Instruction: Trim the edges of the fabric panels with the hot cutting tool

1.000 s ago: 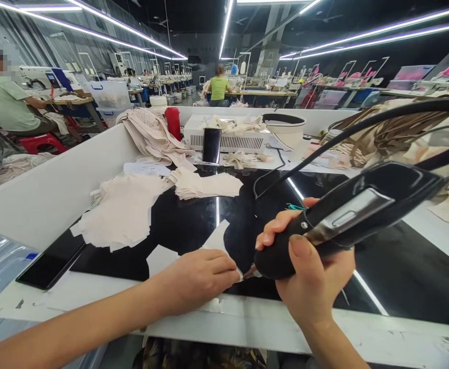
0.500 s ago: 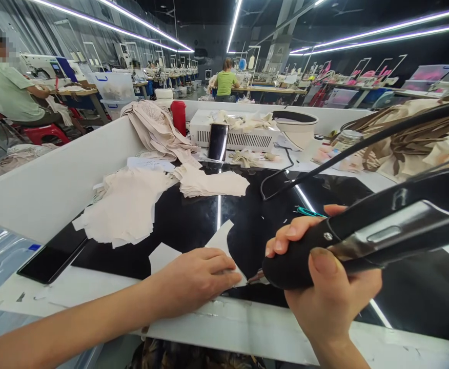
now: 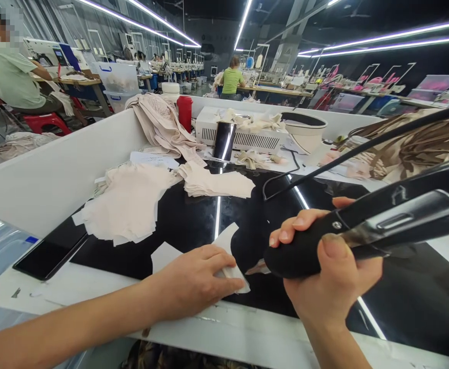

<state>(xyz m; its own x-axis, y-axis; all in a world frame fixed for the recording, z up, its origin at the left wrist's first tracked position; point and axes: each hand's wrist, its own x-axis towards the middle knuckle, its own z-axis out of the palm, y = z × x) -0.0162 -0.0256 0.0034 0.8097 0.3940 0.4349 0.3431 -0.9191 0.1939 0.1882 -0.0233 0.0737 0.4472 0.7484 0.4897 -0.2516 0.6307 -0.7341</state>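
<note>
The right hand (image 3: 334, 279) stayed clenched around the black hand tool (image 3: 363, 228), whose tip had lifted slightly off the pale fabric piece (image 3: 230, 256) over 1 second. The left hand (image 3: 194, 279) kept pressing that piece flat on the black tabletop (image 3: 194, 220) — fingers spread, holding nothing.

right hand (image 3: 334, 287) grips a black cutting tool (image 3: 363, 228); just left of its tip, left hand (image 3: 194, 279) presses a fabric piece (image 3: 230, 256) flat.
</note>
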